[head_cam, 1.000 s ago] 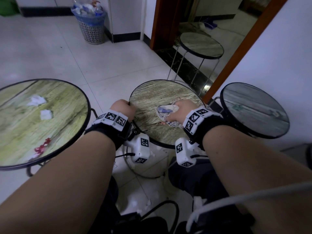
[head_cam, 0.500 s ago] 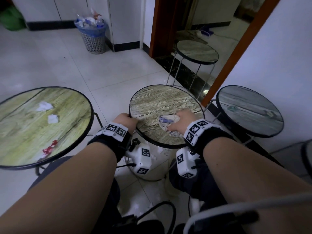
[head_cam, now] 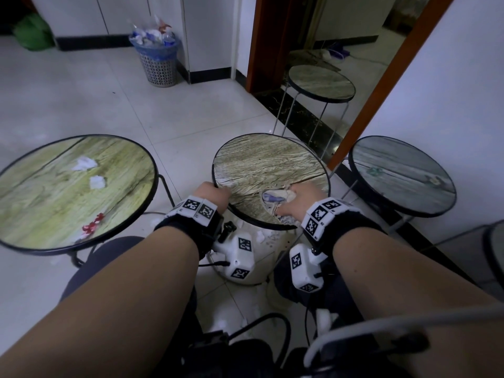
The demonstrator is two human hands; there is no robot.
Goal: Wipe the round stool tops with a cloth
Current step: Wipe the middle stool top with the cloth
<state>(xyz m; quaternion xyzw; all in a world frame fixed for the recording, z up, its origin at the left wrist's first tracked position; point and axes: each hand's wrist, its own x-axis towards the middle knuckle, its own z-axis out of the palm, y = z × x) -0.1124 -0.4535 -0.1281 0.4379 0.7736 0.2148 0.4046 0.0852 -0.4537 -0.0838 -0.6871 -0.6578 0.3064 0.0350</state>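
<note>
A round wood-grain stool top (head_cam: 261, 165) stands right in front of me. My left hand (head_cam: 211, 196) grips its near left rim. My right hand (head_cam: 296, 200) presses a crumpled white and blue cloth (head_cam: 274, 199) onto the near right part of that top. On my left is a greenish stool top (head_cam: 54, 192) with white paper scraps (head_cam: 84, 163) and red bits (head_cam: 92, 223) on it. A grey-blue stool top (head_cam: 401, 175) with small specks stands on my right. A further stool (head_cam: 321, 83) sits by the doorway.
A full mesh waste basket (head_cam: 158, 60) stands by the far wall, and a green bag (head_cam: 32, 32) lies at the far left. White scraps (head_cam: 260, 237) litter the floor under the middle stool. The white wall (head_cam: 450, 85) closes in the right side. Cables run over my lap.
My right hand has dragged the cloth toward the near edge of the middle stool top. The view has tipped down a little; my left hand stays on the rim.
</note>
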